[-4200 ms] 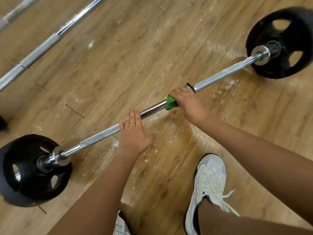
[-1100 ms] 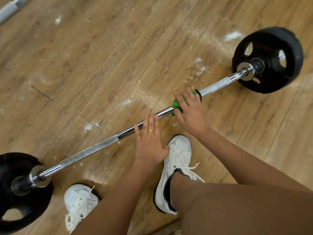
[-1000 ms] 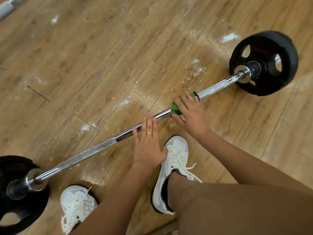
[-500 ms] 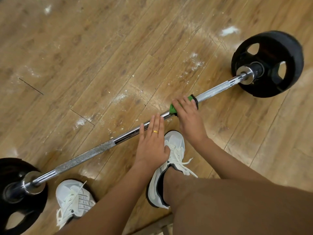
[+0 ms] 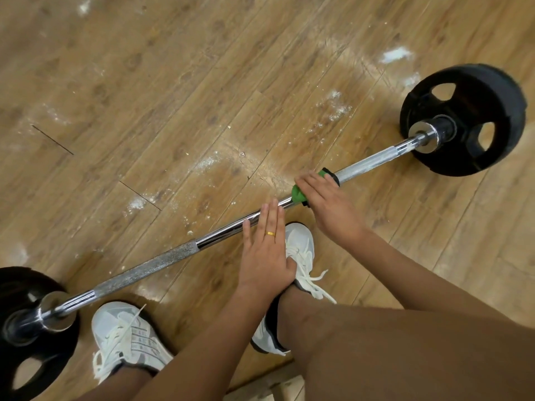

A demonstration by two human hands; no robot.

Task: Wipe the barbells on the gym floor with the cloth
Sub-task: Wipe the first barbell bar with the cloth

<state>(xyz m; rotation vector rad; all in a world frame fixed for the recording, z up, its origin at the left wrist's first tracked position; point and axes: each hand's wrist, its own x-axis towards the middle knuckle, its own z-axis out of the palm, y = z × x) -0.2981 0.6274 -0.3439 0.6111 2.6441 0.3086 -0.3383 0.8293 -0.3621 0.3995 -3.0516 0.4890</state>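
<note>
The worn wooden plank gym floor [image 5: 173,82] fills your view. On it lies one long chrome steel barbell [image 5: 162,259], running from lower left to upper right. A black rubber weight plate [image 5: 498,105] sits on its far right end and a second black plate [image 5: 17,285] on the near left end. Your two white lace-up trainers [image 5: 127,334] stand just beside the bar.

Your left hand [image 5: 266,253] lies flat, fingers straight, with the fingertips resting on the smooth middle of the bar to steady it. Your right hand [image 5: 327,198] is curled round the bar, gripping the green cloth [image 5: 297,193] wrapped on it where the smooth stretch meets the right knurled section.

You look roughly midway on this bar. The right knurling up to the collar shows whitish residue, and the left knurling looks speckled, so both probably need passes. Any other barbells are out of view. White chalk smears [image 5: 335,105] dot the floor.
</note>
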